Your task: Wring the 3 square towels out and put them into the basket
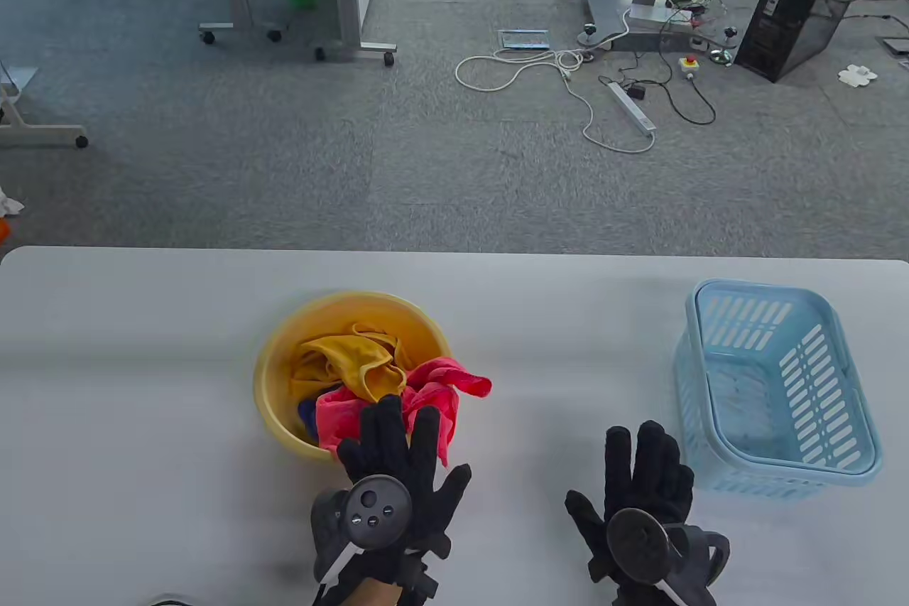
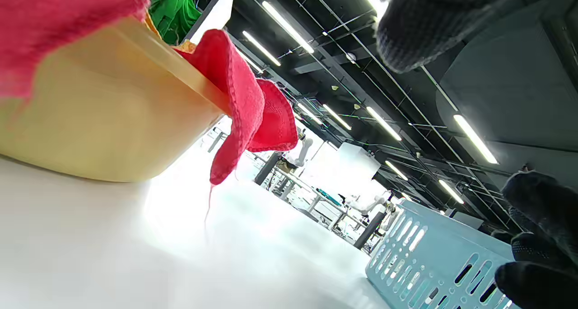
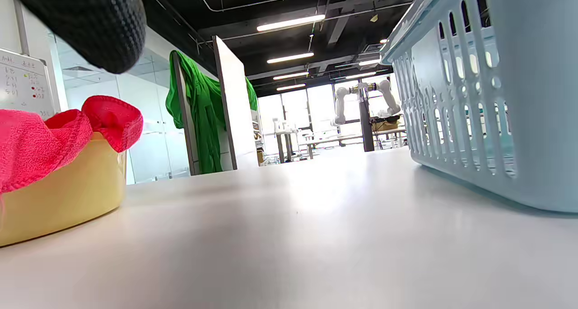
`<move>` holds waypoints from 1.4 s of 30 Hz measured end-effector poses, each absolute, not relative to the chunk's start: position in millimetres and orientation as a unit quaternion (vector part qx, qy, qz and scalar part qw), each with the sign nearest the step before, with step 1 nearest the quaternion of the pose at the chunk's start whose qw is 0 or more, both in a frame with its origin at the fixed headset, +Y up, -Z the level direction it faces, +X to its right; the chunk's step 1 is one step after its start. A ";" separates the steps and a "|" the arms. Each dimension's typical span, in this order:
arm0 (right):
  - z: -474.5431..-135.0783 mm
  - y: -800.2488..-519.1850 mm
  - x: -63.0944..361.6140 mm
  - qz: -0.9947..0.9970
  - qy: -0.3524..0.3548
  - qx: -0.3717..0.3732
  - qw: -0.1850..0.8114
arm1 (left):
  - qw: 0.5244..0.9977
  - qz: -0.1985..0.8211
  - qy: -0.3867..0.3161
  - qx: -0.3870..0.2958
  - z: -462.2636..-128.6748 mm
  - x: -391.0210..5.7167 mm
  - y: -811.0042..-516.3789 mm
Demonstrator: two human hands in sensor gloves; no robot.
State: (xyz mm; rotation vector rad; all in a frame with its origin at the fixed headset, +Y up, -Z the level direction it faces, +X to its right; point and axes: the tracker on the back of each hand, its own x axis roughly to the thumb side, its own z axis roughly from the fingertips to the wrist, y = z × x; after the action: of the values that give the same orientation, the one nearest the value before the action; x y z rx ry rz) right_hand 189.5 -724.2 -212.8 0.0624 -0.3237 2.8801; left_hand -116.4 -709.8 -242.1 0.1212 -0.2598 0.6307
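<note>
Reaching, table view: left hand (image 1: 394,485), fingers spread and holding nothing, is at the bowl (image 1: 273,357) rim by the pink towel (image 1: 426,396); right hand (image 1: 643,499) lies flat and empty near the basket (image 1: 838,379).
Towels: pink, yellow (image 1: 348,357) and a blue one (image 1: 307,414) heaped in the bowl, likely awaiting wringing.
Left wrist view: pink corner (image 2: 246,105) overhangs the rim, probably easy to pinch.
Right wrist view: bare table (image 3: 289,236) between bowl and basket leaves room to carry.

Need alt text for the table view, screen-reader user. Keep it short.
Two black-gloved hands, left hand and right hand, reach open over a white table, holding nothing. Ahead of the left hand, a yellow basin holds a pink towel, a yellow towel and a glimpse of a blue one; an empty light blue basket stands at right.
</note>
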 end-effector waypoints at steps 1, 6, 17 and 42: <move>-212.6 -724.1 189.1 0.985 -0.114 0.025 0.129 | 0.941 0.309 -0.127 0.060 -242.0 -116.3 -709.4; -211.4 -723.1 188.2 0.984 -0.120 0.025 0.131 | 0.939 0.312 -0.129 0.066 -241.1 -116.3 -707.3; -212.4 -725.7 185.7 0.985 -0.112 0.023 0.131 | 0.937 0.321 -0.123 0.061 -244.4 -118.9 -707.4; -205.9 -720.7 179.5 0.976 -0.123 0.044 0.174 | 0.944 0.308 -0.083 0.078 -246.1 -129.1 -681.7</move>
State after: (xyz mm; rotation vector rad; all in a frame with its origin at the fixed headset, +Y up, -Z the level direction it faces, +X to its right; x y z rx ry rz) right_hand 179.5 -720.7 -205.9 0.1236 -0.3492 2.7665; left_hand -129.1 -681.7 -246.1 0.1587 -0.1694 0.6280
